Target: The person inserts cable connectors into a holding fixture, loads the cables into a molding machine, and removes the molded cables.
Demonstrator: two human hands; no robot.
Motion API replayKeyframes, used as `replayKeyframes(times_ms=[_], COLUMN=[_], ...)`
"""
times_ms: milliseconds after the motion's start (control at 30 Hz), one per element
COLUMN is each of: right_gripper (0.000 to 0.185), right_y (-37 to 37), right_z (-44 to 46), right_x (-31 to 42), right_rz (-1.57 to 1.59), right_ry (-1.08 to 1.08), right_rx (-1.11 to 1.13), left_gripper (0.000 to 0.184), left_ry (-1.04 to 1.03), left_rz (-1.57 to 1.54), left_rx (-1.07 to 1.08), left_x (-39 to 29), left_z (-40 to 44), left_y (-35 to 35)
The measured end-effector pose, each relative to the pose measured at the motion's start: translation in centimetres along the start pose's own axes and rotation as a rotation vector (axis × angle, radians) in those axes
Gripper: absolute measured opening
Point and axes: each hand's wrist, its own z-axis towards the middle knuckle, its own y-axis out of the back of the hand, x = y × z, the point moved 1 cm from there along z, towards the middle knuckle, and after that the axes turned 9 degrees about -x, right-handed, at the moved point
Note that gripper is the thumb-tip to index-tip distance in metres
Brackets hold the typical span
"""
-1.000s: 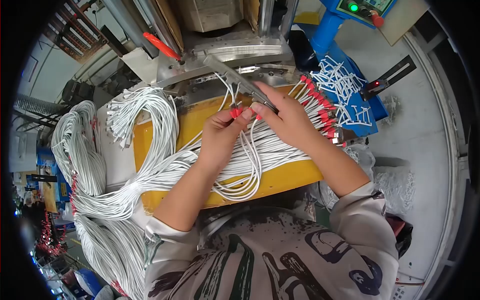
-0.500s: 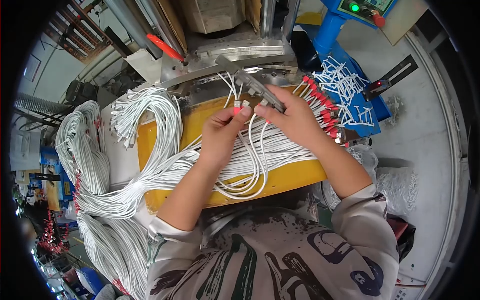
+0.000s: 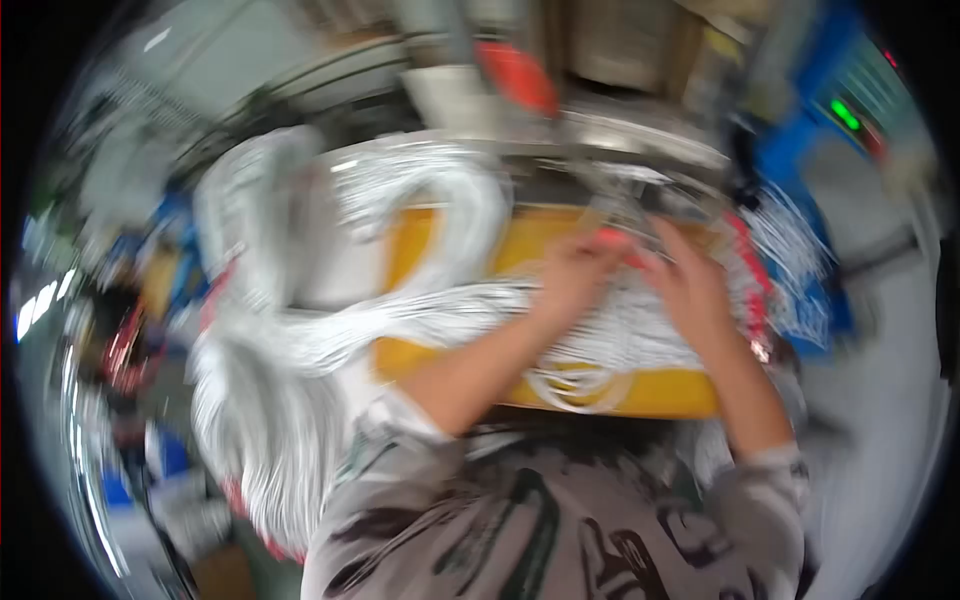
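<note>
Motion smears the whole head view. My left hand [image 3: 578, 275] is closed in a pinch on a white cable's red-sleeved connector [image 3: 610, 238], over the middle of the yellow board. Just right of it, my right hand [image 3: 692, 285] is closed around a notched grey metal bar [image 3: 625, 203], whose outline is badly blurred; its thumb is close to the red connector. Below both hands, loops of white cable [image 3: 580, 392] hang over the board's near edge. Many white cables [image 3: 450, 305] run across the board beneath my hands.
Coiled cable bundles [image 3: 265, 420] fill the left side. The yellow board [image 3: 640, 402] lies in front of a metal machine base [image 3: 660, 140]. Red-ended cables [image 3: 752, 285] line its right end, beside a blue tray [image 3: 815, 315] with white pieces. A red-handled tool [image 3: 518, 78] stands behind.
The view has swung left, so the scene sits further right and is blurred. Both hands remain close together over the board, with the connector and metal bar between them.
</note>
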Motion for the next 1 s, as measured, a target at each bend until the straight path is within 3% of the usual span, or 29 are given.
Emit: replayKeyframes(times_ms=[33, 67, 100, 200, 267, 367, 467, 600, 800, 900, 933, 1000], right_gripper=[0.045, 0.045, 0.043, 0.045, 0.046, 0.047, 0.046, 0.046, 0.042, 0.041, 0.041, 0.042], right_y=[-0.5, -0.9, -0.3, 0.0, 0.1, 0.3, 0.4, 0.1, -0.3, 0.0, 0.0, 1.0], right_z=[-0.4, -0.2, 0.2, -0.4, 0.8, 0.6, 0.5, 0.6, 0.3, 0.3, 0.4, -0.2], right_x=[-0.1, -0.1, -0.2, -4.3, -6.7, -3.7, -2.7, -3.6, -1.9, -1.8, -1.3, -0.7], right_rz=[0.284, 0.358, 0.325, 0.217, 0.120, 0.151, 0.055, 0.097, 0.129, 0.023, 0.015, 0.143], right_ry=[-0.234, -0.196, -0.340, -0.173, -0.071, -0.190, -0.087, -0.107, -0.116, 0.051, 0.045, -0.165], right_rx=[0.047, -0.024, 0.076, -0.004, -0.048, -0.020, 0.070, 0.077, 0.015, 0.039, 0.035, 0.127], left_gripper=[0.018, 0.019, 0.025, 0.032, 0.033, 0.036, 0.041, 0.041, 0.038, 0.037, 0.034, 0.028], left_ry=[-0.068, -0.029, -0.100, -0.007, -0.002, 0.063, -0.090, -0.072, -0.089, -0.074, -0.090, -0.103], left_rz=[-0.197, 0.049, -0.130, -0.349, -0.314, -0.247, -0.238, -0.197, -0.171, -0.284, -0.191, -0.024], left_rx=[0.124, 0.034, -0.029, -0.100, -0.106, -0.053, 0.064, -0.057, -0.057, -0.060, -0.104, -0.125], left_x=[0.3, 0.6, 0.3, -1.5, -1.4, -1.3, -0.2, 0.1, 1.0, 1.4, 1.0, 0.6], left_z=[0.6, 0.7, 0.7, 2.0, 1.8, 1.3, 1.6, 1.7, 2.0, 1.8, 1.6, 1.3], left_y=[-0.1, -0.2, -0.5, 1.6, 0.7, 0.0, -0.3, -0.4, -0.8, -0.9, -0.3, -0.4])
